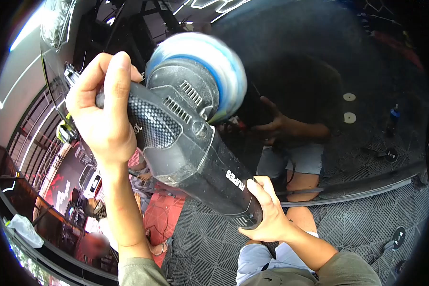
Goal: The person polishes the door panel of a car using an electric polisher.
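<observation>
A black polisher [200,176] marked RUPES lies diagonally across the view, held in both my hands. My left hand [105,102] is wrapped round its front handle beside the carbon-patterned cover, thumb along the top. My right hand [269,209] grips the rear end of the body, near the vents. At the front, the round white and blue pad [231,71] looks smeared, as if spinning. It overlaps a glossy black car panel [291,52], which mirrors an arm, a hand and my shorts.
The panel's lower edge [357,194] runs above a grey ribbed floor [338,221]. A black disc-shaped object [398,238] is on the floor at right. Two pale discs and a blue bottle show in the dark panel. People [97,209] are at left beyond a red mat [162,214].
</observation>
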